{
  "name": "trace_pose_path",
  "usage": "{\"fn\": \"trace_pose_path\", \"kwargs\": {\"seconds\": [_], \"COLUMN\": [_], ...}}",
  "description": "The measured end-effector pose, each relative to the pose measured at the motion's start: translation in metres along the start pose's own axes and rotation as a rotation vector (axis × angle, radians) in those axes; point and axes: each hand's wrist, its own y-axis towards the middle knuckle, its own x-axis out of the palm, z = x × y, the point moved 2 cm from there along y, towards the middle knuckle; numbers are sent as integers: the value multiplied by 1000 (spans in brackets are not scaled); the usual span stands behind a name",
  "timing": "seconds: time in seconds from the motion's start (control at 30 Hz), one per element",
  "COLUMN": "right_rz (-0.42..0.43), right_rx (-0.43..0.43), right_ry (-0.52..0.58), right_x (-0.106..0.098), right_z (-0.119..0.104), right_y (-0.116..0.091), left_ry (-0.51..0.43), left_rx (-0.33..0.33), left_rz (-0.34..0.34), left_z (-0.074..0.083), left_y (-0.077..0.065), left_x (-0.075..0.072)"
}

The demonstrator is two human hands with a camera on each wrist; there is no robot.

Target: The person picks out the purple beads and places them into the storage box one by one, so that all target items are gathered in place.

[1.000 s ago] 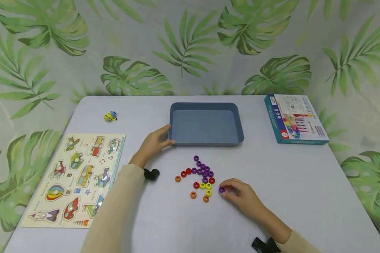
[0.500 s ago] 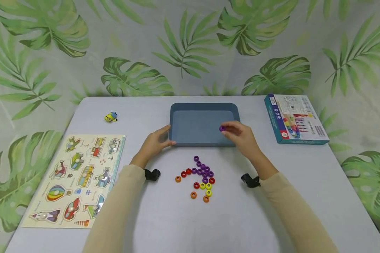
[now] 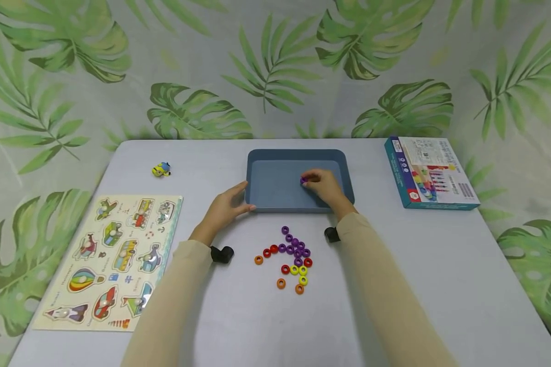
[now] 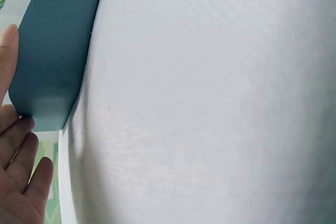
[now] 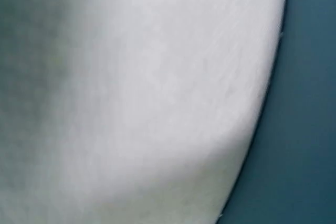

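Over the blue-grey tray (image 3: 275, 210), my right hand (image 3: 326, 187) pinches a purple bead (image 3: 304, 180) between thumb and fingertips. My left hand (image 3: 222, 211) rests against the tray's front left corner, its thumb at the front wall and its fingers along the left side. The left wrist view shows those fairly straight fingers (image 4: 23, 148) touching the tray's wall (image 4: 58, 51) at that corner. On the white table in front lie loose ring beads: several purple beads (image 3: 290, 250), red beads (image 3: 274, 248), yellow beads (image 3: 303, 280) and orange beads (image 3: 281, 283). The right wrist view shows neither hand nor bead.
A wooden picture puzzle board (image 3: 107, 265) lies on the left of the table. Behind it sits a small yellow and blue toy (image 3: 161, 169). A flat teal box (image 3: 431, 173) lies at the back right. Patterned leaf cloth (image 3: 275, 66) hangs behind the table.
My right hand has carried the purple bead from beside the bead group forward, then leftward over the tray. My left hand has stayed at the tray's corner.
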Motion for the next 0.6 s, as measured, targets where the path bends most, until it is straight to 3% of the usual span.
{"fn": "trace_pose_path", "kwargs": {"seconds": [0.23, 0.37, 0.47, 0.6], "right_rz": [-13, -9, -17, -66], "right_rx": [39, 15, -58, -265], "right_ry": [-86, -58, 15, 158], "right_x": [-1, -7, -13, -17], "right_z": [2, -3, -17, -51], "right_y": [2, -3, -14, -43], "left_ry": [-2, -9, -16, -22], "left_rx": [0, 8, 10, 1], "left_rz": [3, 8, 9, 14], "left_z": [2, 3, 2, 1], "left_y": [-1, 0, 0, -1], "left_x": [0, 1, 1, 0]}}
